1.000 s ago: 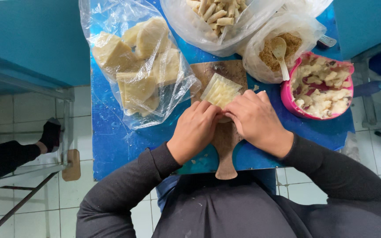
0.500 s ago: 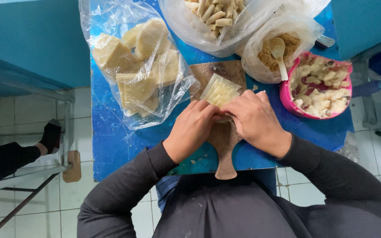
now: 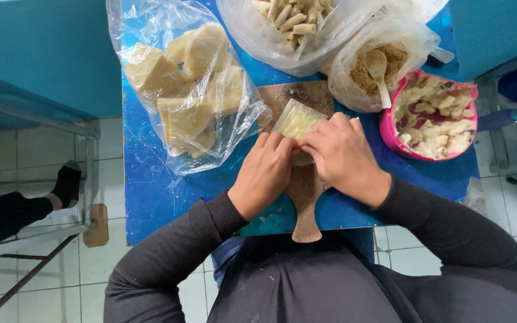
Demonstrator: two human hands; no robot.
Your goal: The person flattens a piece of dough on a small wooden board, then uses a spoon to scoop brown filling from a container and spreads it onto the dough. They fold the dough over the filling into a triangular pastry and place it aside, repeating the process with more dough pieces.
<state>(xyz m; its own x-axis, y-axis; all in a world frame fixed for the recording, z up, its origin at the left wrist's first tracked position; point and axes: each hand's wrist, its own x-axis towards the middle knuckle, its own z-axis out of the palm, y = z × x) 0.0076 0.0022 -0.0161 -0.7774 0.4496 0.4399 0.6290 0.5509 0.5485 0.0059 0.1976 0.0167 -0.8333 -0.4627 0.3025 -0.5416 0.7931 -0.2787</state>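
Pale yellow wrapper sheet (image 3: 297,121) lies on the wooden cutting board (image 3: 306,185) in the middle of the blue table (image 3: 151,191), its far corner pointing away from the person and its near edge hidden under the fingers. Both hands press down on that near edge: the left hand (image 3: 264,173) has its fingers curled and bunched over the sheet, and the right hand (image 3: 342,157) meets it from the other side, fingers bent and tips pinched onto the same edge, so that the two sets of knuckles touch. What lies beneath the fingers cannot be made out. To the left of the board, just beside it, a clear plastic bag (image 3: 181,96) holds stacks of the same pale square sheets. Beyond the board, a second clear bag (image 3: 294,30) holds a heap of finished rolls, and next to it a third bag holds brown crumbly filling (image 3: 369,75) with a spoon (image 3: 379,70) standing in it. A pink bowl (image 3: 429,116) of pale chunks sits to the right, near the right hand. Off to the left, a dark-socked foot (image 3: 67,182) of another person rests on a metal rail.
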